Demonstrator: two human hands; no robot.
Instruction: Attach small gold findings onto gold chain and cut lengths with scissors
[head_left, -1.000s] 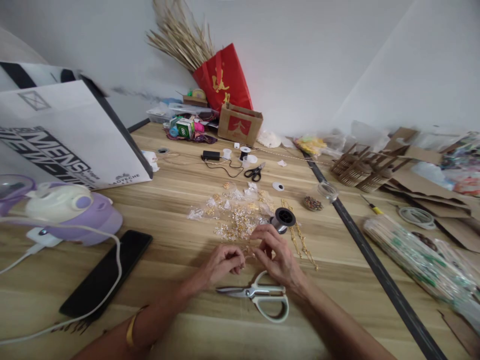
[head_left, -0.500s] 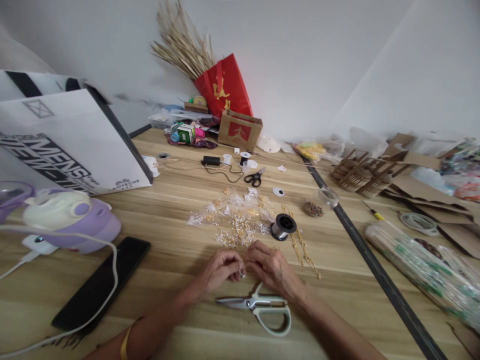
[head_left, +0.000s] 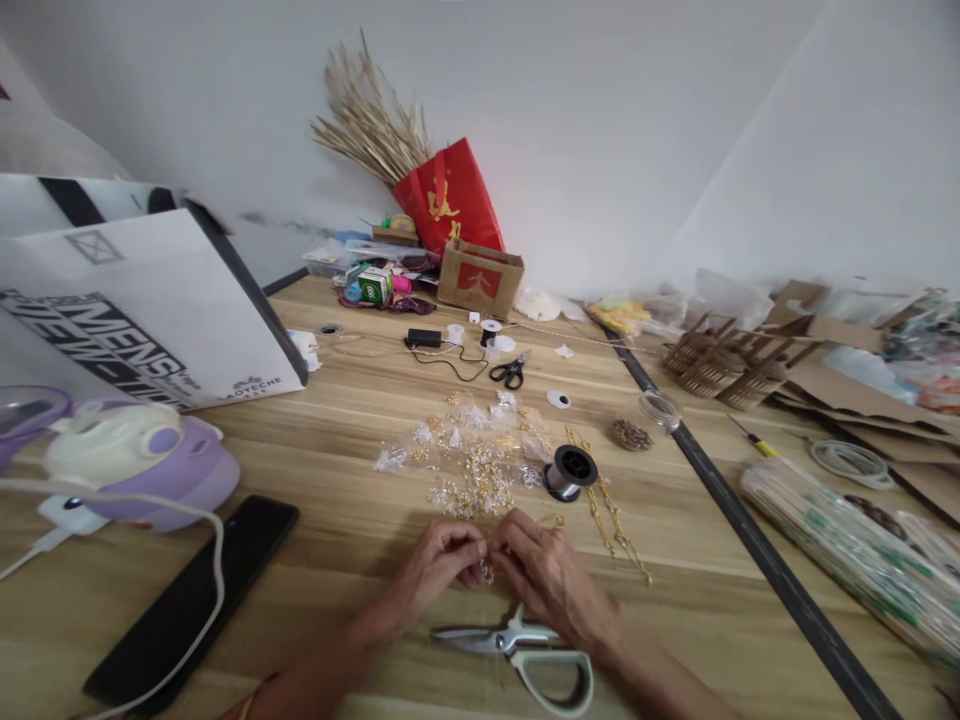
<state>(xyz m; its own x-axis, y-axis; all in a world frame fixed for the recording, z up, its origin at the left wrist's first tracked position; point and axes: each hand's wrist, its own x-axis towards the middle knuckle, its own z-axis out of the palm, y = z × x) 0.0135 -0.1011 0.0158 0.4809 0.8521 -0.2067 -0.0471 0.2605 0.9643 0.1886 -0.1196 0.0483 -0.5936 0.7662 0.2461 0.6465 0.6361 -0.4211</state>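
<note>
My left hand [head_left: 444,562] is closed in a pinch on a small string of shiny beads [head_left: 487,573], which peeks out under the fingertips. My right hand [head_left: 541,568] meets it fingertip to fingertip, also pinching; what it grips is too small to make out. Just beyond my hands lies a spread of gold and clear beads [head_left: 484,475]. Scissors with pale handles [head_left: 517,645] rest on the table below my hands, partly behind my right wrist. A black spool of fine wire [head_left: 570,472] stands to the right, beside gold beaded chains [head_left: 615,520].
A black phone [head_left: 199,600], a white cable and a purple-and-cream device [head_left: 161,465] lie at left, near a large white bag [head_left: 150,310]. Black scissors [head_left: 510,370] lie farther back. At right are a bead dish [head_left: 631,433], a dark strip [head_left: 757,540] and plastic-wrapped sticks [head_left: 840,560].
The view has shifted, so the table things sit lower in the picture. My hands keep their pinch together, with fingertips slightly nearer each other.
</note>
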